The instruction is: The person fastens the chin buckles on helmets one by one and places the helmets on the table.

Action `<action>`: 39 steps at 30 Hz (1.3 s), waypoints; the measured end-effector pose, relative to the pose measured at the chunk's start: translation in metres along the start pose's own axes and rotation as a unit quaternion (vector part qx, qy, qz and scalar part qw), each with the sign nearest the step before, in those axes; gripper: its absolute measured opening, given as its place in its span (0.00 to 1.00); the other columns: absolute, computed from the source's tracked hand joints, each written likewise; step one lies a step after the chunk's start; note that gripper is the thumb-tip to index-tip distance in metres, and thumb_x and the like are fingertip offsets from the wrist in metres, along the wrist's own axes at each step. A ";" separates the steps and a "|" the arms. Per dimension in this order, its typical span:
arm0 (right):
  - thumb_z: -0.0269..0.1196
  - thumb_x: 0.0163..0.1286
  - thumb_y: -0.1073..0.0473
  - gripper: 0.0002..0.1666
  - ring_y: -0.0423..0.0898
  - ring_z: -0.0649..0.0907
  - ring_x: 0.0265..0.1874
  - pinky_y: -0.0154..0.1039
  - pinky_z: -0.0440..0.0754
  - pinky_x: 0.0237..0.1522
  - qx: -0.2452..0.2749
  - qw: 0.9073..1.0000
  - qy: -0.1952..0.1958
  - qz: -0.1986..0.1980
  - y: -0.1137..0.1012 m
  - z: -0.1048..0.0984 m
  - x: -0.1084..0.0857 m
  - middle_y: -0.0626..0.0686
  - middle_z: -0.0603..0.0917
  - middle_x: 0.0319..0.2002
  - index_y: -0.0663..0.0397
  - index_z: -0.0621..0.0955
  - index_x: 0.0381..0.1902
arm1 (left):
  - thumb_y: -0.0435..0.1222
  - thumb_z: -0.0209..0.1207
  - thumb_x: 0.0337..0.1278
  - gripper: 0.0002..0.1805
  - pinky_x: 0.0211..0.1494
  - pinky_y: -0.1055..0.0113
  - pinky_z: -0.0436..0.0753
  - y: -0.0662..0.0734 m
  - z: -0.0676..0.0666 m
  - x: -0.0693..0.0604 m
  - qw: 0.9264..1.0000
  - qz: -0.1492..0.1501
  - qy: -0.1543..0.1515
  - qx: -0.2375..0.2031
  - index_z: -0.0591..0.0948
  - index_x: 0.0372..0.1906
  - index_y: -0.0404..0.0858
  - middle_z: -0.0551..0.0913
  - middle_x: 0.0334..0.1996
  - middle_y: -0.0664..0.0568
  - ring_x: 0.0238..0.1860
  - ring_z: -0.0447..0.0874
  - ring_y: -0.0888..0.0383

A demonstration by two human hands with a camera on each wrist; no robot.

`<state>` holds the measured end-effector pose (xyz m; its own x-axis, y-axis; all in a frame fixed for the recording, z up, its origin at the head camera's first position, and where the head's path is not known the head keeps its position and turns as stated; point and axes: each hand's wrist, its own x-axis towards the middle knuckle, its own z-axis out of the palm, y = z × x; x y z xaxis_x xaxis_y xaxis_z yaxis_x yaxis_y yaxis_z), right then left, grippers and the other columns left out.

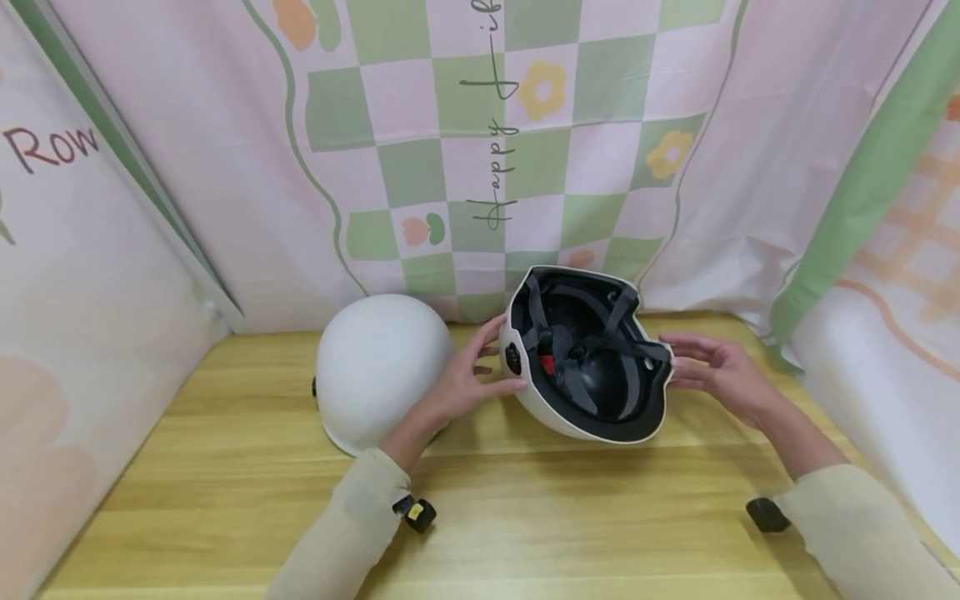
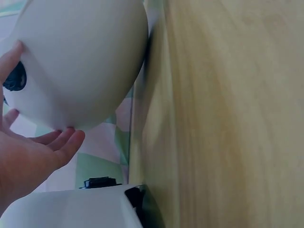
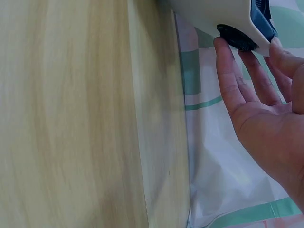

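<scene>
A white helmet [image 1: 558, 421] lies upturned on the table, tilted, its black padded inside, grey straps and a red buckle part facing me. My left hand [image 1: 465, 379] holds its left side, thumb and fingertips on the shell around a black round fitting [image 1: 513, 358]. On the opposite side my right hand [image 1: 723, 375] holds the helmet near its rim. In the right wrist view, those fingertips touch a black round fitting [image 3: 236, 38], and the thumb is at the rim. A second white helmet [image 1: 382, 367] sits dome up to the left, partly behind my left hand.
The wooden table [image 1: 570, 517] ends at a patterned cloth [image 1: 525, 167] hung behind it. More cloth hangs along the left side [image 1: 97, 292] and the right side [image 1: 900, 333]. Black devices sit at the left wrist [image 1: 418, 513] and right wrist [image 1: 767, 515].
</scene>
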<state>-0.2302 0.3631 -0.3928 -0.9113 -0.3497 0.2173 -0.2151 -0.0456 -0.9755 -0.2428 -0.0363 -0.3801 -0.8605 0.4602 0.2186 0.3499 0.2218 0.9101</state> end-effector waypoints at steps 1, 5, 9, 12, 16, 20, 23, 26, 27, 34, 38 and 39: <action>0.54 0.72 0.74 0.23 0.41 0.89 0.43 0.41 0.88 0.44 0.001 1.000 0.000 0.001 0.000 0.000 -0.001 0.44 0.87 0.50 0.60 0.75 0.63 | 0.40 0.70 0.55 0.49 0.68 0.47 0.72 -0.001 0.001 0.000 1.000 0.000 -0.006 -0.003 0.55 0.76 0.66 0.62 0.76 0.54 0.71 0.68 0.49; 0.55 0.72 0.74 0.23 0.42 0.89 0.42 0.40 0.87 0.44 -0.013 1.000 0.006 0.010 0.001 0.001 -0.004 0.43 0.87 0.51 0.60 0.75 0.64 | 0.39 0.70 0.54 0.52 0.72 0.47 0.69 -0.002 0.002 0.000 1.000 0.001 -0.015 -0.016 0.52 0.76 0.68 0.58 0.77 0.55 0.73 0.65 0.48; 0.57 0.71 0.72 0.24 0.43 0.90 0.39 0.39 0.87 0.45 -0.053 0.998 0.006 0.022 0.004 0.004 -0.008 0.40 0.86 0.51 0.60 0.75 0.64 | 0.38 0.71 0.53 0.51 0.74 0.46 0.67 -0.002 0.002 0.000 0.999 -0.004 -0.006 -0.033 0.55 0.75 0.67 0.56 0.78 0.56 0.75 0.64 0.45; 0.58 0.70 0.73 0.25 0.44 0.90 0.39 0.40 0.87 0.45 -0.065 0.998 -0.001 0.020 0.007 0.008 -0.008 0.39 0.87 0.51 0.65 0.74 0.65 | 0.38 0.72 0.52 0.50 0.74 0.44 0.67 -0.001 0.001 -0.001 0.999 -0.008 0.006 -0.047 0.57 0.75 0.66 0.56 0.78 0.56 0.74 0.65 0.42; 0.58 0.70 0.72 0.26 0.44 0.90 0.39 0.40 0.87 0.44 -0.076 0.997 -0.005 0.014 0.009 0.013 -0.007 0.40 0.87 0.51 0.72 0.72 0.65 | 0.40 0.73 0.50 0.52 0.74 0.42 0.66 0.000 -0.001 -0.001 0.998 -0.001 0.008 -0.056 0.55 0.77 0.61 0.53 0.79 0.54 0.73 0.65 0.39; 0.59 0.71 0.70 0.27 0.44 0.90 0.39 0.42 0.88 0.43 -0.114 0.993 -0.010 0.020 0.010 0.019 -0.005 0.37 0.87 0.50 0.77 0.70 0.65 | 0.46 0.75 0.46 0.56 0.75 0.42 0.64 -0.001 -0.002 -0.001 0.998 -0.002 0.010 -0.059 0.53 0.78 0.56 0.55 0.78 0.49 0.74 0.63 0.39; 0.60 0.71 0.69 0.28 0.45 0.90 0.38 0.44 0.88 0.43 -0.138 0.990 -0.015 0.026 0.012 0.023 -0.004 0.35 0.86 0.50 0.79 0.69 0.64 | 0.47 0.75 0.46 0.57 0.76 0.43 0.62 0.000 -0.002 -0.001 0.997 -0.017 0.013 -0.073 0.52 0.78 0.56 0.57 0.78 0.48 0.76 0.60 0.40; 0.59 0.71 0.68 0.28 0.48 0.90 0.37 0.46 0.88 0.42 -0.148 0.988 -0.021 0.033 0.014 0.026 -0.002 0.34 0.86 0.49 0.82 0.68 0.64 | 0.43 0.74 0.48 0.58 0.76 0.44 0.63 0.002 0.000 0.000 0.995 -0.036 0.014 -0.092 0.49 0.79 0.57 0.53 0.79 0.49 0.77 0.57 0.40; 0.60 0.71 0.68 0.28 0.49 0.90 0.36 0.47 0.88 0.41 -0.148 0.988 -0.023 0.036 0.015 0.027 -0.002 0.33 0.86 0.49 0.82 0.67 0.64 | 0.42 0.73 0.49 0.58 0.76 0.45 0.64 0.003 0.001 0.000 0.994 -0.044 0.015 -0.100 0.47 0.79 0.58 0.52 0.79 0.50 0.77 0.57 0.40; 0.60 0.70 0.70 0.30 0.44 0.90 0.38 0.47 0.88 0.40 -0.152 0.987 -0.027 0.053 0.017 0.032 0.000 0.36 0.87 0.45 0.84 0.66 0.64 | 0.40 0.71 0.52 0.59 0.75 0.47 0.66 0.004 0.005 -0.001 0.990 -0.072 0.022 -0.115 0.43 0.80 0.57 0.51 0.79 0.50 0.77 0.57 0.42; 0.61 0.68 0.70 0.29 0.45 0.90 0.36 0.47 0.88 0.38 -0.155 0.985 -0.023 0.065 0.018 0.032 0.001 0.41 0.88 0.40 0.81 0.68 0.63 | 0.39 0.72 0.51 0.59 0.75 0.46 0.66 0.004 0.005 0.000 0.992 -0.063 0.028 -0.110 0.44 0.80 0.58 0.52 0.79 0.50 0.76 0.58 0.44; 0.62 0.68 0.70 0.30 0.45 0.90 0.36 0.47 0.88 0.38 -0.158 0.985 -0.021 0.071 0.018 0.032 0.001 0.42 0.88 0.40 0.80 0.68 0.64 | 0.39 0.72 0.51 0.59 0.74 0.46 0.66 0.004 0.005 0.000 0.992 -0.060 0.028 -0.109 0.45 0.80 0.58 0.52 0.79 0.50 0.76 0.58 0.44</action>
<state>-0.2239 0.3314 -0.4112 -0.9262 -0.3703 0.0713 -0.1911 0.2978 -0.9353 -0.2399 -0.0309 -0.3782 -0.9122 0.3926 0.1172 0.1601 0.0784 0.9840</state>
